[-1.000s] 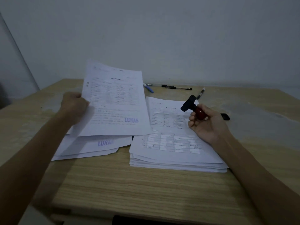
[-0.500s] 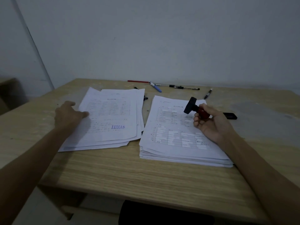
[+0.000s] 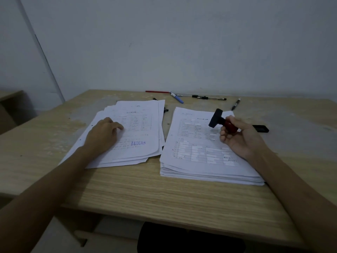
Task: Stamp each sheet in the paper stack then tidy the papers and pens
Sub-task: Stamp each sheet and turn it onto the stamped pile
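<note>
Holding the stamp (image 3: 221, 122) by its red knob, the right hand (image 3: 240, 137) is hovering over the unstamped stack (image 3: 204, 152); stamp axis is lying nearly level, black face turned left, paper directly beneath. Left hand (image 3: 103, 136) is resting flat, fingers loose, on the stamped pile (image 3: 142, 136). Versus 1 s ago: the raised sheet is now lying down.

Left hand (image 3: 104, 133): rests on the stamped pile (image 3: 144, 128)
Right hand (image 3: 237, 137): grips the stamp (image 3: 221, 121) — above the paper stack (image 3: 197, 154)
</note>
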